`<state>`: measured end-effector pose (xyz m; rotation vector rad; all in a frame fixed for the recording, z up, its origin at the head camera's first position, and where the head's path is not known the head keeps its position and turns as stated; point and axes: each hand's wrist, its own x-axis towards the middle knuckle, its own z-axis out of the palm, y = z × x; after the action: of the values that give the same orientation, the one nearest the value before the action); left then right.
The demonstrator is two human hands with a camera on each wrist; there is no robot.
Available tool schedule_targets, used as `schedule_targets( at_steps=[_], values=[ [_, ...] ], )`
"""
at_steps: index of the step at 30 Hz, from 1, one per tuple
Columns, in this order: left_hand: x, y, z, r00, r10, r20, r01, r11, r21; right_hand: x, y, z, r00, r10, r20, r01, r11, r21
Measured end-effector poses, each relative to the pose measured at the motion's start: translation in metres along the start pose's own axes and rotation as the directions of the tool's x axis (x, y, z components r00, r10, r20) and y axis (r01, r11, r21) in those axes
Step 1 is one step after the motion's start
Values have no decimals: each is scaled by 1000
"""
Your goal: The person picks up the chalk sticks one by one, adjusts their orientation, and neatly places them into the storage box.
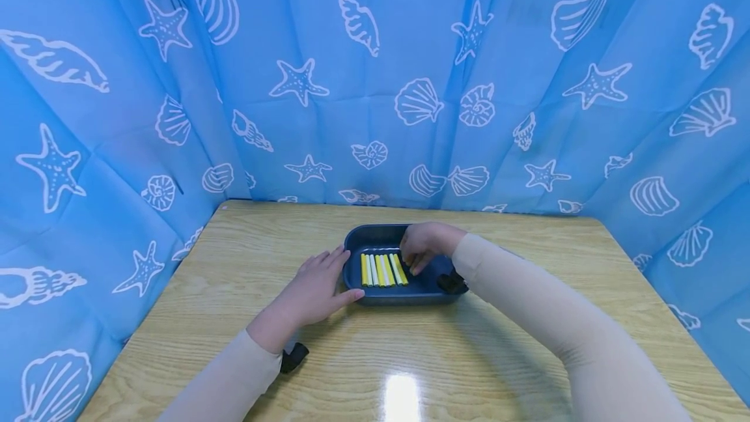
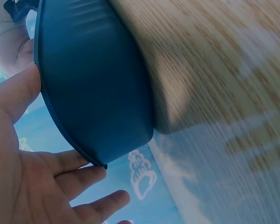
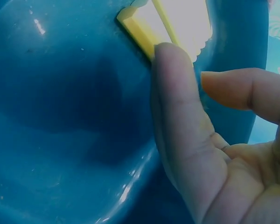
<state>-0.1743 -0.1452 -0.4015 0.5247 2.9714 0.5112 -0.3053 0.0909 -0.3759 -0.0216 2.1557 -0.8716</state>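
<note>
A dark blue tray with rounded corners stands on the table. In it, several yellow and white chalk-like sticks lie side by side in a row. My left hand touches the tray's left end, fingers spread. The left wrist view shows its thumb and fingertips at the rim of the tray. Inside the tray, my right hand reaches down at the right end of the row. In the right wrist view its straight fingers touch the edge of the sticks, the thumb held apart from them.
The wood-grain table extends around the tray. Behind it and at both sides hangs a blue curtain with white shells and starfish. Small black devices sit at the right wrist and below the left wrist.
</note>
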Motion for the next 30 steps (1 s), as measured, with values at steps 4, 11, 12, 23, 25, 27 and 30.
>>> schedule_targets(
  at_steps=[4,11,12,23,25,27,30],
  values=[
    [1,0,1,1000,6,2,-6,1000,4,0,5,-4,1000,1,-19,-1,1000,-2],
    [1,0,1,1000,6,6,-6,1000,11,-9,5,-12,1000,-13,-1,13,999,48],
    [1,0,1,1000,5,8,-5,1000,11,-11,4,-13,1000,-21,6,21,998,52],
    [1,1,0,1000,1,4,-1,1000,1,-42,8,-21,989,-136,60,131,988,82],
    [1,1,0,1000,0,7,0,1000,1,-48,11,-22,986,-153,67,147,985,86],
    [0,2,-1,1000,-1,8,1,1000,0,-53,13,-24,984,-162,78,155,983,96],
    [-1,3,-1,1000,0,4,0,1000,0,-61,16,-26,980,-176,95,165,979,115]
  ],
)
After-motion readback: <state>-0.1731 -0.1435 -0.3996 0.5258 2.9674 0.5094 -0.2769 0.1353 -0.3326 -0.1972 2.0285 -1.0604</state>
